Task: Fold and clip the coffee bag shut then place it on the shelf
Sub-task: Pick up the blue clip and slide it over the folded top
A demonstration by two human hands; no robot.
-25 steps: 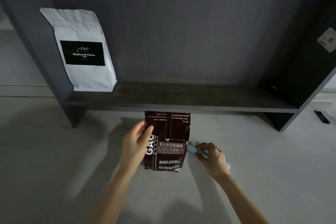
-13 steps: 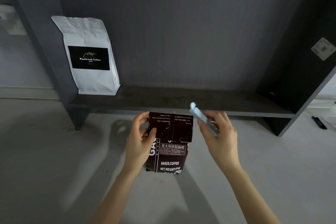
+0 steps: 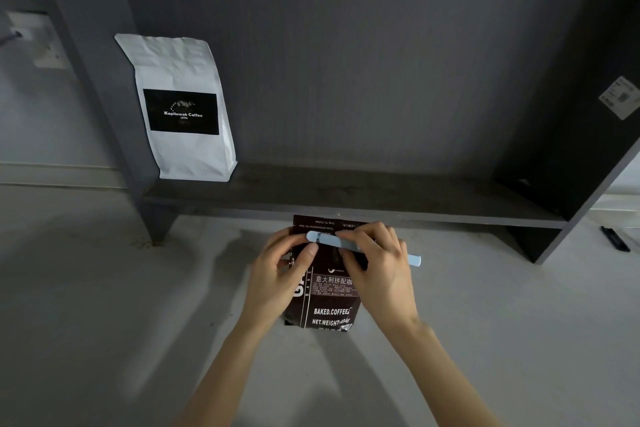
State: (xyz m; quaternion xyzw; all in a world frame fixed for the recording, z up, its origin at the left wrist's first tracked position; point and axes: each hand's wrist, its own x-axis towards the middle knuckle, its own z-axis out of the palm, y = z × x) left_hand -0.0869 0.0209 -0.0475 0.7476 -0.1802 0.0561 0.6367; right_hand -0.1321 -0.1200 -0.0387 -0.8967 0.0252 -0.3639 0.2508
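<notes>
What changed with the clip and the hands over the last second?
The right hand lifted the blue clip from the floor beside the brown coffee bag and brought it across the folded top. The left hand kept holding the bag upright. The white bag stayed on the shelf.

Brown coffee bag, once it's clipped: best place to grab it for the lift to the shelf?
Probably the body of the brown coffee bag below the fold, pinched across its width from the side. The bag stands upright with flat front and back panels, and the blue clip lies across the folded top, where the left hand and right hand are working; gripping there could knock the clip loose.
</notes>
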